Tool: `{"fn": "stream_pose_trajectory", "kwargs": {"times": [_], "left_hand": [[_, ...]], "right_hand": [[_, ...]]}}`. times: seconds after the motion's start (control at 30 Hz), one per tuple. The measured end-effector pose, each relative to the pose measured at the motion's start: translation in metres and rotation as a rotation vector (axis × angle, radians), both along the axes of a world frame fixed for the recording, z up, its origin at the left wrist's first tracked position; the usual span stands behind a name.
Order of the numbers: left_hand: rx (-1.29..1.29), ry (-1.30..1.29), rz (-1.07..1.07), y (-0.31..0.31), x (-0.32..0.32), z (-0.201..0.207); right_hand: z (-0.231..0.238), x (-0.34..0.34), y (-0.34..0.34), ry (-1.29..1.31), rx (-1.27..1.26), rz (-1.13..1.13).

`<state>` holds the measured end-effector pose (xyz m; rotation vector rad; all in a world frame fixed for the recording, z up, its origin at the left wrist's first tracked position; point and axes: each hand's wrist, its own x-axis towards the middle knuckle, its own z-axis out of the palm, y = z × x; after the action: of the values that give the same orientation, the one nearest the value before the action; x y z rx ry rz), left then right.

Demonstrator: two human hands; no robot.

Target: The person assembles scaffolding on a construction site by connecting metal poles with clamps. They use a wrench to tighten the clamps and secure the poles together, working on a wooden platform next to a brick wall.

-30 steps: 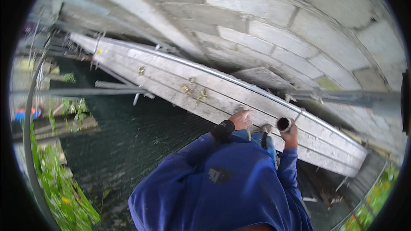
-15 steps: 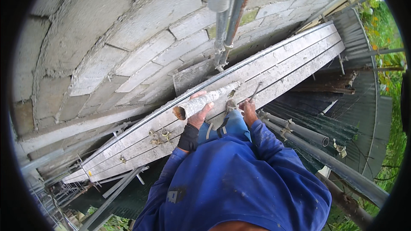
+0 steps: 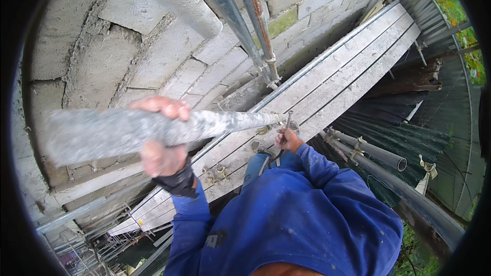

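Note:
My left hand (image 3: 164, 159) is wrapped round a thick tube (image 3: 212, 123) crusted with pale mortar, fingers on the far side and thumb on the near side. The tube's near end, to the left, is blurred by motion; its other end runs down to the planks beside a metal clamp (image 3: 265, 129). Close to that lower end my right hand (image 3: 289, 140) is closed on a slim metal tool (image 3: 288, 118), perhaps a wrench. Its working end is too small to make out. More clamps (image 3: 221, 172) lie on the planks left of my feet.
I stand on narrow grey scaffold planks (image 3: 353, 56) along a block wall (image 3: 169, 56). Upright scaffold tubes (image 3: 258, 25) rise between planks and wall. To the right, horizontal tubes (image 3: 381, 154) run above dark corrugated sheets (image 3: 373, 122).
My left hand has swung the tube up and left, so it stands steeper and its end looms larger. The right hand with the tool has moved slightly left and down.

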<state>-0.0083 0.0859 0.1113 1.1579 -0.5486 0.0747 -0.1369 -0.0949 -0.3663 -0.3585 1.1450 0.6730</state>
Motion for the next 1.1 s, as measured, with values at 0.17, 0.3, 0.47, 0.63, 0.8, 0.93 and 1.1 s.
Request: {"fn": "stream_pose_trajectory", "kwargs": {"times": [0.17, 0.3, 0.47, 0.63, 0.8, 0.93, 1.1], "left_hand": [[0.039, -0.04, 0.096, 0.071, -0.057, 0.112], [0.039, -0.185, 0.253, 0.122, -0.108, 0.128], [-0.027, -0.241, 0.445, 0.233, -0.189, 0.064], [-0.401, 0.221, 0.968, 0.326, -0.231, -0.087], [-0.286, 0.823, 1.313, 0.356, -0.267, -0.292], [-0.437, 1.533, 0.995, 0.338, -0.255, -0.353], [1.164, 1.416, 0.59, 0.272, -0.21, -0.267]], "right_hand": [[0.053, 0.03, 0.098, 0.147, 0.087, -0.389], [0.06, 0.081, 0.135, -0.087, 0.333, -0.704], [0.147, 0.133, 0.148, -0.18, 0.231, -0.637], [0.115, 0.165, 0.106, -0.278, -0.116, -0.908], [0.166, 0.136, 0.053, -0.602, -0.243, -0.858], [0.202, 0.114, 0.01, -0.779, -0.473, -0.916], [0.242, 0.097, -0.022, -0.8, -0.621, -0.99]]}}
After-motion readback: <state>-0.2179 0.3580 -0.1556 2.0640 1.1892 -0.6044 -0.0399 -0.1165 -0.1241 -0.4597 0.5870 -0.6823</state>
